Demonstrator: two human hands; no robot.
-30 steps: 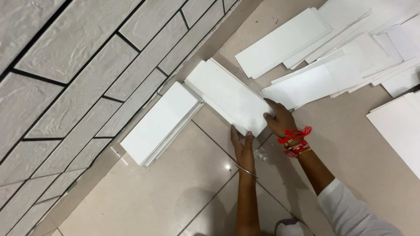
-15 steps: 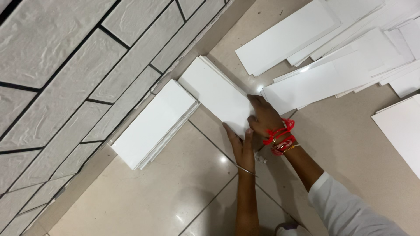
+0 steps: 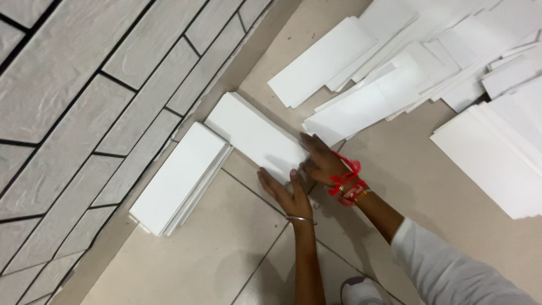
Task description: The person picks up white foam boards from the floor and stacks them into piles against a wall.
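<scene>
A small stack of plain white rectangular sheets (image 3: 257, 137) lies flat on the glossy beige tiled floor (image 3: 209, 254), close to the foot of a grey stone-brick wall with dark joints (image 3: 84, 96). Its long axis runs diagonally, from the upper left near the wall down to the lower right, where the person's hands meet it. The left hand (image 3: 285, 191), with a thin metal bangle (image 3: 300, 219) at the wrist, lies open and flat with its fingertips against the stack's lower corner. The right hand (image 3: 319, 160), wearing red thread bands (image 3: 345, 182) on the wrist below a white sleeve (image 3: 451, 271), presses down on the same end with curled fingers; neither hand is closed around the sheets.

Just to the left, a second stack of white sheets (image 3: 179, 178) lies along the wall's base, its long axis running from lower left to upper right, so one corner nearly touches the first stack. At the upper right a loose, fanned heap of white sheets (image 3: 406, 68) overlaps across the floor, and another neat pile of larger white sheets (image 3: 497, 164) sits at the right edge. No sheet shows any label or print. A light-coloured shoe (image 3: 361, 291) shows at the bottom edge.
</scene>
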